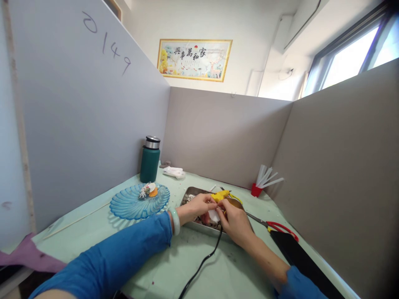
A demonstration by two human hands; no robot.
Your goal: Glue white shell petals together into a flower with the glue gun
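Over a metal tray (199, 226) of shells and small pieces, my left hand (199, 206) and my right hand (233, 218) come together fingertip to fingertip. The fingers of both are pinched; whatever lies between them is too small or hidden to name. Just behind the fingertips is a yellow glue gun (220, 195), partly covered by my hands. A black cord (202, 263) runs from the tray toward me. Beneath my hands, a white piece (213, 216) shows in the tray.
At left, a blue glass plate (124, 203) carries a small cluster of shells (147, 190). Behind it stands a green bottle (150, 162). To the right are a red cup (256, 190) of glue sticks, red-handled scissors (282, 228) and a flat black object (302, 261). Partitions enclose the table.
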